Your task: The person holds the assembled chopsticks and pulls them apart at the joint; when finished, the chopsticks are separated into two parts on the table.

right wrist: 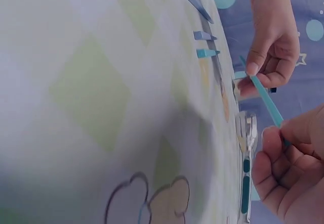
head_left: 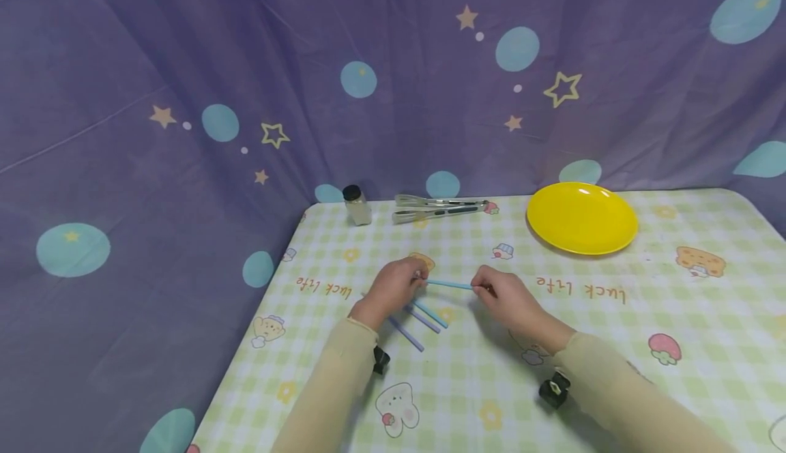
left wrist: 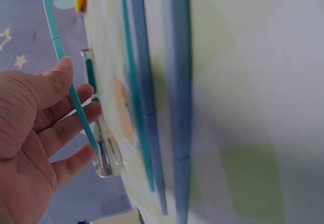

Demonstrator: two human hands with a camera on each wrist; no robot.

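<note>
A turquoise chopstick (head_left: 450, 284) is held level above the table between both hands. My left hand (head_left: 397, 288) pinches one end between thumb and fingers, with the other fingers loosely spread in the left wrist view. At the other end, my right hand (head_left: 500, 294) grips it with thumb and curled fingers. Below and beside the left hand, three more chopsticks lie on the cloth: a turquoise one (head_left: 432, 314), a lilac one (head_left: 425, 319) and another lilac one (head_left: 406, 334). The left hand hides their far ends in the head view.
Along the back of the checked tablecloth (head_left: 467, 378) stand a black-lidded jar (head_left: 358, 206), metal tongs (head_left: 439, 210) lying flat, and a yellow plate (head_left: 582, 219) at the back right. A purple patterned curtain (head_left: 393, 132) hangs behind the table.
</note>
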